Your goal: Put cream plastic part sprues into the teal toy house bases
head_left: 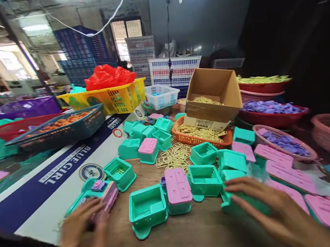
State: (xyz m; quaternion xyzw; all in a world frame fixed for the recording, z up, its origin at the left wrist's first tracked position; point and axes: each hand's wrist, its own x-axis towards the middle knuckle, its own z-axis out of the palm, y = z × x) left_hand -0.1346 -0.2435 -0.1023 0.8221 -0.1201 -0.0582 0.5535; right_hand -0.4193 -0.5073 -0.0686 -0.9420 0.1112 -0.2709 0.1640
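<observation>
My left hand [82, 230] is at the lower left, its fingers curled round a teal toy box with a pink lid [101, 195]; the hand is blurred by motion. My right hand [268, 207] lies at the lower right, fingers stretched flat over a teal box [235, 206]. Between the hands stand an open teal box [147, 208] and a teal box closed with a pink lid [177, 189]. Several more teal boxes [203, 153] are scattered over the wooden table [194, 234]. Pink lids [285, 173] are piled at the right.
Yellow frames [174, 158] lie loose mid-table, more in an orange basket [225, 138] under a tipped cardboard box [212, 95]. Red basins of purple parts [273, 114] stand right. A yellow basket [115, 97], a dark tray [62, 132] and a white crate [162, 96] sit behind.
</observation>
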